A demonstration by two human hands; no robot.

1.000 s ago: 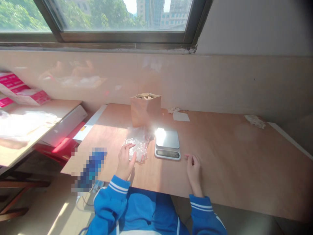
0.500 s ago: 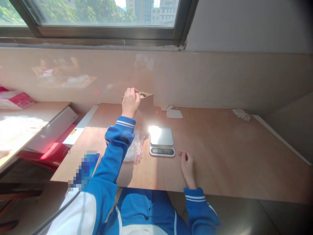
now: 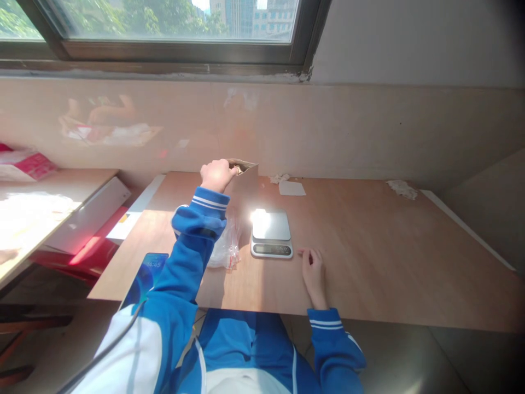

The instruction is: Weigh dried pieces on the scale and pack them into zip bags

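My left hand (image 3: 217, 175) is stretched forward to an open cardboard box (image 3: 248, 186) by the wall. Its fingers are curled at the rim and appear to grip it; the fingertips are hidden. Small pale things (image 3: 238, 170) show inside the opening, too little of them to name. On the table, my right hand (image 3: 313, 268) rests empty, its index finger pointing left and the others loosely bent. A kitchen scale (image 3: 271, 232) lies just left of that hand, untouched. Clear plastic zip bags (image 3: 225, 249) lie between the scale and my left sleeve.
A phone (image 3: 145, 276) lies at the table's (image 3: 369, 262) left front, partly under my left arm. Behind the scale are a white card (image 3: 292, 189) and crumpled tissue (image 3: 279, 179). More crumpled tissue (image 3: 402, 189) sits far right. Another table (image 3: 88, 189) stands to the left.
My left hand has come down lower at the box, and its fingers have curled over the rim. The box rim sits slightly lower and shows more of its opening. My right hand stays put.
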